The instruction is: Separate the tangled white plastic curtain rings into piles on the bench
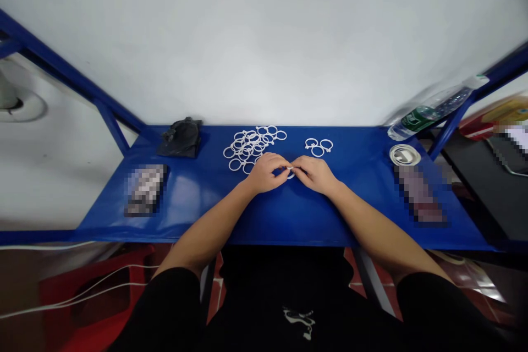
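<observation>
"What's in your hands?"

"One white ring (291, 176). My left hand (267, 172) and right hand (317, 174) meet fingertip to fingertip and pinch it, over the middle of the blue table (280, 220)."

"How many others do you count?"

"Three in the small group of rings (320, 147), just behind my right hand. The pile of rings (247, 149) behind my left hand overlaps itself, so I get no sure number; more than a dozen, I'd say. Then one black plastic bag (183, 140), one clear bottle (433, 113) with a green label, and one white roll (405, 155)."

"What can't you make out?"

"Most of the ring I'm holding: my fingers cover it and only a short curve shows. My left hand also hides the near side of the pile. Two things are blurred into squares, a left item (146, 190) and a right item (421, 195). Below the table, the red seat (103, 308) is partly cut off by my sleeve."

"And the room around you?"

"Bare blue runs from my wrists to the near edge, and a strip shows between pile and trio. The far edge meets the wall (264, 55); the bottle leans by the right-hand corner."
</observation>
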The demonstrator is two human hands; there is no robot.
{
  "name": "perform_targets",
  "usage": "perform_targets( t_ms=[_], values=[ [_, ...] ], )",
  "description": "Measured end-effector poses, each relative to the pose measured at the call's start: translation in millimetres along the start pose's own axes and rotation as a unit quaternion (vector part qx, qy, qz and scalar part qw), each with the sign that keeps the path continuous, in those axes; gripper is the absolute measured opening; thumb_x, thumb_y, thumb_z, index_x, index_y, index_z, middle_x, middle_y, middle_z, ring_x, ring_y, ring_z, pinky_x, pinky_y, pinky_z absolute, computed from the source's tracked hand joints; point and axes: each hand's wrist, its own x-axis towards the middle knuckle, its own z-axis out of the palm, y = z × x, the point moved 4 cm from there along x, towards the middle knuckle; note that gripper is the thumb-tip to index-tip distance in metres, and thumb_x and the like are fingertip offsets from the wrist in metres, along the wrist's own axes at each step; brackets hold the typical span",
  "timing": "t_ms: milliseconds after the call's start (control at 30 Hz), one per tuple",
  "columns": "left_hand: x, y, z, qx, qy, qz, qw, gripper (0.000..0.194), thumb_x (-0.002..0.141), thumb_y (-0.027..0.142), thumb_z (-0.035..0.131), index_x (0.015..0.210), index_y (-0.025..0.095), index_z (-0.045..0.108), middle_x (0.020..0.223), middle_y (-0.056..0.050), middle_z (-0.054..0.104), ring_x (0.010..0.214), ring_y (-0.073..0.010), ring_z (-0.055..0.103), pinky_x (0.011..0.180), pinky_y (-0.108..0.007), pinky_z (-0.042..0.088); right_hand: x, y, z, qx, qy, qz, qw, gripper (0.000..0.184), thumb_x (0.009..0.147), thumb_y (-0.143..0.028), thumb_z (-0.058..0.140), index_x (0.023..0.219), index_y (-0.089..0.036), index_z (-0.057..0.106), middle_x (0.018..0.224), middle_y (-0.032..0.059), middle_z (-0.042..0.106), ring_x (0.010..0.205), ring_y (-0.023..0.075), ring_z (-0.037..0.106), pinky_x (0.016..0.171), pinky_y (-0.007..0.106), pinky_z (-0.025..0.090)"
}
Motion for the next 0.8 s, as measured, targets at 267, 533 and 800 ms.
perform_targets(
  t_ms=[267, 533, 800],
  values=[
    [-1.1, -2.5, 2.2, 0.023, -0.009, 0.002, 1.000, 0.015, 0.077, 0.011, 0.056, 0.080, 0.023, 0.063, 0.083, -0.003, 0.074, 0.078, -0.0178, 0.069, 0.079, -0.037, 0.053, -0.1, -2.8, 4.7, 0.010, -0.021, 0.001, 1.000, 0.028, 0.110, -0.039, 0.048, 0.112, -0.023, 0.071, 0.103, 0.0081, 0.079, 0.091, 0.0213, 0.075, 0.080, 0.034, 0.057],
    [-0.5, -4.1, 3.9, 0.009, -0.014, 0.026, 1.000, 0.016, 0.081, 0.008, 0.052, 0.078, 0.023, 0.059, 0.083, -0.003, 0.072, 0.079, -0.0175, 0.064, 0.078, -0.036, 0.052, -0.7, -0.7, 8.0, 0.009, -0.025, 0.002, 1.000, 0.026, 0.111, -0.039, 0.048, 0.110, -0.022, 0.067, 0.102, 0.0078, 0.077, 0.089, 0.0205, 0.073, 0.078, 0.032, 0.055],
    [1.7, -6.4, -0.1, 0.053, 0.011, 0.028, 0.998, 0.021, 0.093, 0.011, 0.053, 0.096, 0.023, 0.070, 0.097, -0.005, 0.076, 0.093, -0.0205, 0.069, 0.090, -0.042, 0.055, -0.5, 2.8, 1.4, 0.000, 0.017, 0.003, 1.000, 0.025, 0.111, -0.038, 0.048, 0.113, -0.023, 0.068, 0.104, 0.0083, 0.076, 0.090, 0.0213, 0.072, 0.078, 0.033, 0.056]
  ],
)
